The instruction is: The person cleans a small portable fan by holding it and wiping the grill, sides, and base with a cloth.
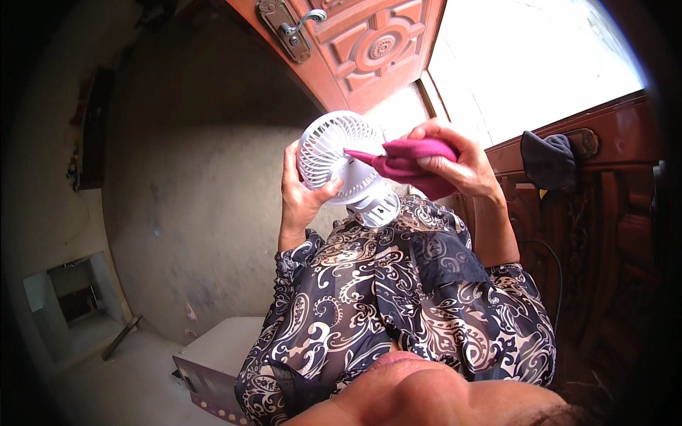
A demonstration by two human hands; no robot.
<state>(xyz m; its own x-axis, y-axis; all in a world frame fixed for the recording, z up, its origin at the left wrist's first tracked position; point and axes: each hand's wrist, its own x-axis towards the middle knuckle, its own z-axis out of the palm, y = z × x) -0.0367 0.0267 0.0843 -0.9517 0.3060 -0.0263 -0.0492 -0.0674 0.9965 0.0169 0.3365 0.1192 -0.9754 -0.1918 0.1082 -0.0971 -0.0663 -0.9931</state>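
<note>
A small white plastic fan (341,154) with a slatted round cage is held up in front of my chest, its base (375,210) pointing down toward my patterned shirt. My left hand (303,194) grips the cage at its left edge, thumb on the near side. In my right hand (458,160) is a bunched magenta cloth (415,162). A thin twisted point of the cloth reaches left to the face of the cage. Whether that tip touches the slats or goes between them I cannot tell.
An orange-brown carved door (367,48) with a metal lever handle (298,26) stands beyond the fan. On the right, a dark cloth (549,160) hangs on the handle of a dark red carved door (613,213). A pale box-shaped cabinet (229,346) stands at lower left.
</note>
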